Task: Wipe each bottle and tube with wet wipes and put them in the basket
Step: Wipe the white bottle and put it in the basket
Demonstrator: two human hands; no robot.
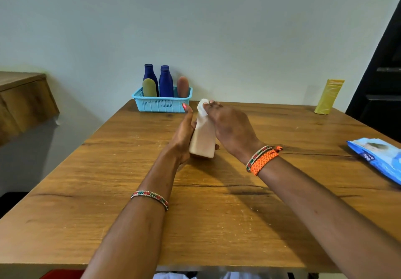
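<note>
Bottle (202,139) in mid-wipe, held just above the worktop (217,213) near its middle, tilted with the top leaning away. Left hand (184,133) wrapped round the lower body from the left, thumb up along the side. Right hand (230,126) over the upper part, fingertips pinching a white wipe (202,107) against the neck and top. Pale cream in colour, flat-bottomed, matt, narrowing toward the top; cap hidden under the wipe.

Step in hand, by the look of it: wiping this bottle, top end being done. Next move probably calls for running the wipe down the body, then carrying the bottle forward and standing it in the basket without knocking the ones already inside.

Off to the right edge, a blue pack of wipes (377,159), lying flat. Farther back on the right, a yellow tube (328,97) standing alone on its cap, seemingly not yet wiped. At the far edge against the wall, a light-blue basket (161,104) holding two dark blue bottles (166,83), an olive one (149,87) and a reddish-brown one (183,86), all upright.
</note>
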